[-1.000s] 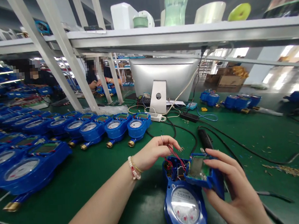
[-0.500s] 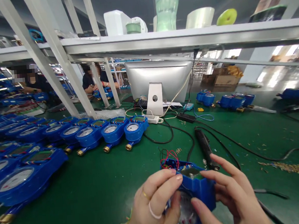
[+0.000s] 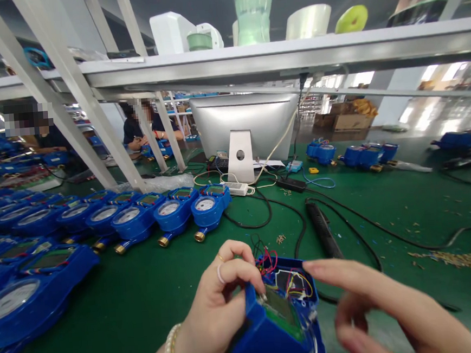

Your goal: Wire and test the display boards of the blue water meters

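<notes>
In front of me is a blue water meter [image 3: 268, 334], tilted so that its green-edged display board [image 3: 284, 308] shows and its dial does not. Behind the board lies an open compartment [image 3: 297, 260] with red, yellow and black wires. My left hand [image 3: 213, 309] grips the near left edge of the housing, thumb and fingers closed on it. To the right, my right hand [image 3: 386, 300] has its index finger stretched out by the compartment's rim; whether it touches is unclear. Its other fingers are bent, with nothing visible in them.
Rows of blue meters [image 3: 128, 220] fill the left side. A black electric screwdriver [image 3: 322, 229], cables and a pile of small screws [image 3: 460, 260] lie to the right. A monitor [image 3: 243, 124] stands behind, beneath a shelf [image 3: 251, 61]. Two people sit farther back.
The meter has turned and tilted, hiding its dial and showing the wired compartment. My left hand has shifted left on the housing, and my right hand has come away from its side.
</notes>
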A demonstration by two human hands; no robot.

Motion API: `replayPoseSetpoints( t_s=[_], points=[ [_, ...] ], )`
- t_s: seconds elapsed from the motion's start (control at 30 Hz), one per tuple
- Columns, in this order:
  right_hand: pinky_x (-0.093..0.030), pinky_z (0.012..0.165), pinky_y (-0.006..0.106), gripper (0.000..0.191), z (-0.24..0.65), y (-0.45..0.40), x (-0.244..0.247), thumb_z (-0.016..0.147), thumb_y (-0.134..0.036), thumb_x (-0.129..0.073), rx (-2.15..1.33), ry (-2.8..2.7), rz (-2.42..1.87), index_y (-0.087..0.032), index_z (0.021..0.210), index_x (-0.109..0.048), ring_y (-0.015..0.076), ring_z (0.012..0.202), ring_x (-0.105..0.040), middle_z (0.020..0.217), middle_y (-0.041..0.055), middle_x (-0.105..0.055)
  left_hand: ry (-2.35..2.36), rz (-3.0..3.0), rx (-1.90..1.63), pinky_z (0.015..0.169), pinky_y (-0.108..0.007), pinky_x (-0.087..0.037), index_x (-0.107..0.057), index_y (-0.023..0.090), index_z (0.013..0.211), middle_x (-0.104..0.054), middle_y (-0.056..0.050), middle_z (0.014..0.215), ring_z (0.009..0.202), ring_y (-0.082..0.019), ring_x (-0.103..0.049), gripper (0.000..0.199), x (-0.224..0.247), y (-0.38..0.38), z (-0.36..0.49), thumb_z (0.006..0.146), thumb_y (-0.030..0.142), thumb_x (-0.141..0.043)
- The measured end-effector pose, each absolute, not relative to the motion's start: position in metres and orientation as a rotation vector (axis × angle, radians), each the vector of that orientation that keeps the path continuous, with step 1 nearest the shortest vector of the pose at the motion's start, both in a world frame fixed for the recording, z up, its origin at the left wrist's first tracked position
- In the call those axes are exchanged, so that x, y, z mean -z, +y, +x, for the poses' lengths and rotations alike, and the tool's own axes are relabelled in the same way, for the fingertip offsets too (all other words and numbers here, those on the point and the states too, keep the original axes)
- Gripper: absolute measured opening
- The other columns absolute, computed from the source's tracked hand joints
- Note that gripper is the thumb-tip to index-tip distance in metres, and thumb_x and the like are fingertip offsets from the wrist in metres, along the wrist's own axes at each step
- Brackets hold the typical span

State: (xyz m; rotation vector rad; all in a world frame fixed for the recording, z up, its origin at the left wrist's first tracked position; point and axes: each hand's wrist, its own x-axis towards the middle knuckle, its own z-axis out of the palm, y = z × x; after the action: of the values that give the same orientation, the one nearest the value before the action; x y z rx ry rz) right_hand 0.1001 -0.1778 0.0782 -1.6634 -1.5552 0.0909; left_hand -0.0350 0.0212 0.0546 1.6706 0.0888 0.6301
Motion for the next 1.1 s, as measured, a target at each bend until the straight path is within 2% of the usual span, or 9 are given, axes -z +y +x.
replayPoseSetpoints(
  t_s=[0.03,0.1,0.2,0.37,0.5,0.63,0.73,0.9,1.1],
  points=[
    [-0.059,0.067,0.019,0.046,0.111,-0.173,-0.083,0.089,-0.019,-0.056,0.022,-1.53,-1.766,-0.035,0.131,-0.047,0.0143,0.078,-0.067,0.121,0.0019,-0.061,0.076,1.558,-0.545,0.071,-0.023,-0.039,-0.068,0.022,0.068,-0.047,-0.001,0.088,0.08,-0.015,-0.047,0.013,-0.055,0.027,-0.03,0.074,0.01,-0.065],
    [-0.049,0.098,0.029,0.043,0.126,-0.158,-0.089,0.092,-0.018,-0.053,0.063,-1.618,-1.785,-0.032,0.132,-0.046,0.0176,0.113,-0.056,0.129,0.0013,-0.055,0.031,1.368,-0.384,0.071,-0.022,-0.037,-0.068,0.02,0.066,-0.048,-0.001,0.087,0.079,-0.015,-0.045,0.006,-0.055,0.037,-0.02,0.07,0.016,-0.071],
    [-0.036,0.109,0.034,0.053,0.132,-0.132,-0.091,0.086,-0.01,-0.056,-0.101,-1.795,-1.695,-0.029,0.134,-0.043,0.0169,0.128,-0.04,0.138,0.0013,-0.047,-0.003,1.258,-0.254,0.075,-0.024,-0.037,-0.067,0.018,0.067,-0.051,-0.001,0.084,0.08,-0.016,-0.046,0.007,-0.05,0.049,-0.006,0.071,0.022,-0.07],
    [-0.04,0.099,0.034,0.032,0.127,-0.109,-0.084,0.081,-0.006,-0.063,-0.189,-1.691,-1.672,-0.023,0.107,-0.055,0.0171,0.112,-0.049,0.116,0.0006,-0.057,-0.002,1.175,-0.163,0.082,-0.03,-0.039,-0.063,0.017,0.063,-0.053,-0.003,0.083,0.088,-0.022,-0.05,0.015,-0.042,0.057,0.009,0.068,0.027,-0.073],
    [-0.04,0.094,0.034,0.027,0.134,-0.106,-0.085,0.082,-0.007,-0.065,-0.233,-1.692,-1.697,-0.022,0.103,-0.058,0.0191,0.107,-0.05,0.114,0.0021,-0.056,0.018,1.139,-0.146,0.08,-0.028,-0.04,-0.066,0.017,0.062,-0.054,-0.002,0.082,0.084,-0.019,-0.05,0.013,-0.043,0.06,0.012,0.064,0.024,-0.076],
    [-0.042,0.089,0.033,0.01,0.14,-0.102,-0.087,0.087,-0.012,-0.06,-0.387,-1.687,-1.666,-0.019,0.094,-0.063,0.0198,0.099,-0.052,0.108,0.0047,-0.055,0.083,1.11,-0.131,0.071,-0.026,-0.044,-0.071,0.018,0.065,-0.055,-0.002,0.083,0.08,-0.018,-0.054,0.005,-0.049,0.06,0.01,0.061,0.019,-0.074],
    [-0.045,0.081,0.029,0.008,0.14,-0.101,-0.084,0.089,-0.016,-0.057,-0.47,-1.636,-1.602,-0.018,0.084,-0.063,0.0173,0.088,-0.055,0.094,0.0038,-0.059,0.208,1.101,-0.141,0.063,-0.024,-0.045,-0.074,0.019,0.075,-0.058,-0.002,0.087,0.072,-0.015,-0.057,0.016,-0.053,0.058,0.009,0.06,0.017,-0.074],
    [-0.046,0.075,0.028,0.013,0.135,-0.103,-0.074,0.088,-0.022,-0.056,-0.609,-1.396,-1.561,-0.016,0.077,-0.062,0.0164,0.078,-0.058,0.082,0.0033,-0.064,0.453,1.151,-0.335,0.045,-0.017,-0.031,-0.07,0.019,0.096,-0.058,0.001,0.082,0.048,-0.004,-0.041,0.028,-0.043,0.056,0.006,0.068,0.021,-0.07],
    [-0.043,0.06,0.025,0.026,0.129,-0.107,-0.062,0.085,-0.036,-0.057,-0.743,-1.005,-1.576,-0.014,0.071,-0.059,0.0147,0.064,-0.054,0.069,0.0023,-0.058,0.733,1.431,-0.74,0.081,-0.023,-0.041,-0.07,0.021,0.081,-0.063,-0.001,0.09,0.089,-0.016,-0.055,0.011,-0.009,0.036,-0.043,0.073,0.015,-0.069]
  ],
)
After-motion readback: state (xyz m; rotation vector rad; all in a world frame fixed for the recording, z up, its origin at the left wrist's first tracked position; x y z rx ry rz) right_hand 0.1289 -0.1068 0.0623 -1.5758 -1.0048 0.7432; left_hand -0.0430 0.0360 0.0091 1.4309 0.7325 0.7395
